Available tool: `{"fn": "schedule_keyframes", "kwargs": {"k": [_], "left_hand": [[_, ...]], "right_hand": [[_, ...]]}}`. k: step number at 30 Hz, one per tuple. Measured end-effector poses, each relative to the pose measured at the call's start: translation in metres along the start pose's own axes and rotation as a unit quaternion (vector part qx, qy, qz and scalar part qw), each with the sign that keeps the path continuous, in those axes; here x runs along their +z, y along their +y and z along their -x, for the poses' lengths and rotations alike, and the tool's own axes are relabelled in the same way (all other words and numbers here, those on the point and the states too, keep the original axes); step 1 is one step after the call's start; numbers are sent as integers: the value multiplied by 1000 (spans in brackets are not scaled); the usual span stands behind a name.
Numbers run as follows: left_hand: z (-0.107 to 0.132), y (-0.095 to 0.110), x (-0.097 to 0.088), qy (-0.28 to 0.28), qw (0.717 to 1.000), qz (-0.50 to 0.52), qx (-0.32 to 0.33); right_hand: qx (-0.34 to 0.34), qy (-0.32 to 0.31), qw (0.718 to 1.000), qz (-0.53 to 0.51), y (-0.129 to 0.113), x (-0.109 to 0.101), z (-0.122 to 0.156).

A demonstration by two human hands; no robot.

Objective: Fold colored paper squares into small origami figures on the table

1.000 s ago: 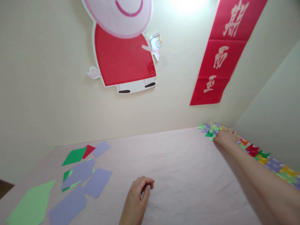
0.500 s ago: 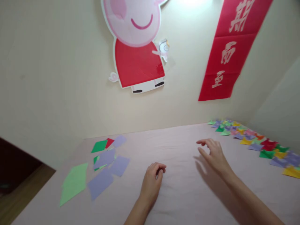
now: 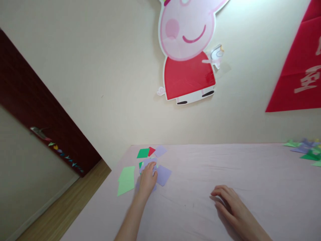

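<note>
My left hand point(image 3: 148, 178) is over a lilac square of paper point(image 3: 144, 164), its fingers stretched out and the thumb apart. The fingertips look to be at the paper, which lies flat; no grip on it shows. Another lilac square point(image 3: 164, 175) lies just right of the hand, and a further lilac sheet is partly hidden under the wrist. Light green sheets point(image 3: 126, 180) lie to the left. Beyond the hand are a green square point(image 3: 142, 153), a red piece point(image 3: 151, 151) and a lilac square point(image 3: 160, 150). My right hand point(image 3: 229, 206), fingers loosely bent and thumb apart, holds nothing low over the cloth.
A pale pink cloth point(image 3: 190, 187) covers the surface up to the wall. Several folded coloured papers point(image 3: 304, 149) stand at the far right. A pink pig cutout point(image 3: 189, 78) and a red banner point(image 3: 293, 73) hang on the wall. A dark door point(image 3: 42, 103) is at left.
My view has turned left. My left hand has moved left from bare cloth onto the lilac papers. My right hand has come nearer to me and stays without anything in it.
</note>
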State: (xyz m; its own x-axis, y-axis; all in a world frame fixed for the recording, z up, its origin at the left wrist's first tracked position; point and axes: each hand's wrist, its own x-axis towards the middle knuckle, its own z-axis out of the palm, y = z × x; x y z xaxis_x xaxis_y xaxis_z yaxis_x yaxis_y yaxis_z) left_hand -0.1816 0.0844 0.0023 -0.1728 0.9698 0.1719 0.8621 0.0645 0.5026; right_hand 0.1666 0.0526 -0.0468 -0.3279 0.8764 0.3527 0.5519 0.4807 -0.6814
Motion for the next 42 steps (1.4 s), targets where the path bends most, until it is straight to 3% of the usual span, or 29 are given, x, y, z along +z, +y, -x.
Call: {"fn": "schedule_keyframes", "kwargs": {"k": [3,7,22,34,38,40,42], "left_hand": [[-8,-24,-18,-20,999,-45,-16],[-14,-38,-23,-50,996,-79,-9],[-8,-40,-17,0,988,-154,9],[-7,-49,-33,3,992,-118,51],[-6,-25,-35,60,989,-131,35],[2,5,-25,82,986,-134,50],[18,47,-3,67,985,-129,96]], "right_hand": [[11,-10,1000,-16,1,2,0],[21,-12,999,-30,0,3,0],[42,-45,997,-47,-5,-1,-3],[38,-21,997,-59,-21,-10,-8],[46,-11,998,-48,-19,-9,-6],[54,1,998,-37,-15,-6,-5],[42,26,999,-18,-10,-4,-3]]}}
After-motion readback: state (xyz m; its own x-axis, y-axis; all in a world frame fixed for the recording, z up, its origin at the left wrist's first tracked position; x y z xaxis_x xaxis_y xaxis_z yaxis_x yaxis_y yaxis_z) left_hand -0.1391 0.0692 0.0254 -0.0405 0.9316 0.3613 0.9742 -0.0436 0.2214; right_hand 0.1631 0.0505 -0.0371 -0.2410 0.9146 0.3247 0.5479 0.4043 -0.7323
